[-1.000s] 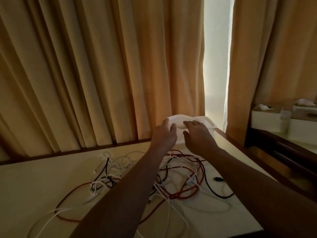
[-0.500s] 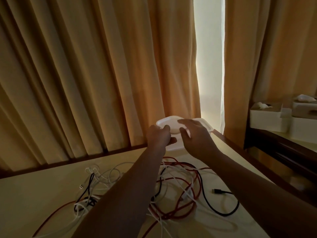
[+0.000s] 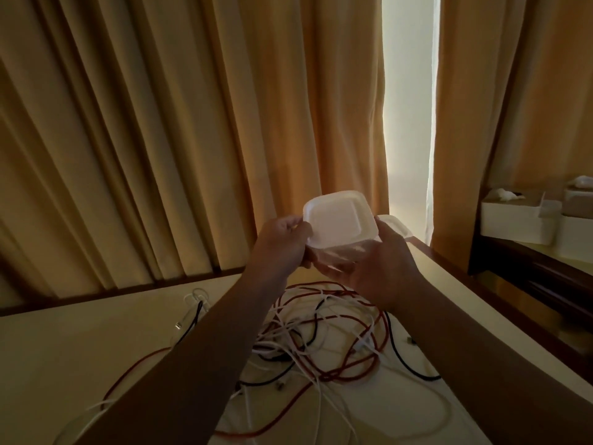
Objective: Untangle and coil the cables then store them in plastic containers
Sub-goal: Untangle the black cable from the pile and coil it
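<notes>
A square plastic container (image 3: 337, 220) with a white lid is held in the air above the table, tilted toward me. My left hand (image 3: 282, 242) grips its left edge with the thumb on the lid. Its right side and clear underside rest in my right hand (image 3: 382, 264), whose fingers curl beneath it. A second white-lidded container (image 3: 396, 226) peeks out behind my right hand at the table's far edge. Below my forearms a tangle of red, white and black cables (image 3: 324, 338) lies spread over the pale table (image 3: 80, 348).
Orange curtains (image 3: 192, 139) hang right behind the table, with a bright gap at the window. A dark side shelf (image 3: 545, 271) at the right carries white tissue boxes (image 3: 513, 216). The table's right edge drops off near my right forearm.
Both hands took the top container from the table's far edge, lifted it and brought it closer to me. The view has tilted down slightly.
</notes>
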A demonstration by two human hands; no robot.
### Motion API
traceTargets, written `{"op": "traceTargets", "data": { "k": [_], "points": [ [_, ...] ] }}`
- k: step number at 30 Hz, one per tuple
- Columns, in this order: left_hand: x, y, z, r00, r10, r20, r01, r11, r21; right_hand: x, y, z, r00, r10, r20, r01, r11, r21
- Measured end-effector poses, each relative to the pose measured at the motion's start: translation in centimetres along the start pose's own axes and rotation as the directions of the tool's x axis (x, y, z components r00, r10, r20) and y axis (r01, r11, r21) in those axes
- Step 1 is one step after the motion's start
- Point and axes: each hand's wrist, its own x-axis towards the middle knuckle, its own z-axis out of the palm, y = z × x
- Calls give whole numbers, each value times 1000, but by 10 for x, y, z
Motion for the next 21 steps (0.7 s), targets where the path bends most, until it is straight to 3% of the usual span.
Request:
{"op": "traceTargets", "data": {
  "k": [4, 6, 8, 13, 17, 21],
  "points": [
    [-24, -1, -17, 995, 94, 21, -96, 972, 213, -6, 18, 8, 999, 9, 39, -7, 999, -40],
    [-35, -4, -24, 964, 264, -6, -226, 834, 503, -11, 28, 14, 1000, 5, -5, -6, 999, -54],
    [-46, -7, -27, 913, 408, 16, -323, 697, 640, -12, 40, 16, 999, -9, -45, 4, 993, -117],
    [-74, -9, -18, 885, 400, 236, -436, 540, 720, -18, 61, 32, 999, -23, -49, 17, 992, -128],
    [-71, -15, -26, 800, 550, 239, -526, 454, 719, -21, 67, 43, 993, -16, -121, -3, 987, -159],
    [-71, -18, -33, 731, 610, 307, -602, 362, 712, -18, 68, 38, 989, -32, -142, 10, 988, -154]
  ]
}}
